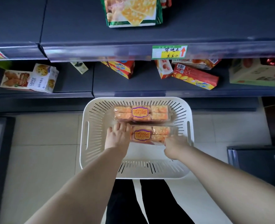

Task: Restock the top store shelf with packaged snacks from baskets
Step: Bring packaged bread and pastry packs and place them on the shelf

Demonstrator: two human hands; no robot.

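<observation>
At centre frame, two snack packs are being kept in one white basket on a tiled floor below dark shelves. The near pack is being pressed by the straight fingers of the left hand and pinched by the curled fingers of the right hand.

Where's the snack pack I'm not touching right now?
Head view, centre: the far snack pack lies in the white basket, at its end toward the shelves, beside the near snack pack.
</observation>
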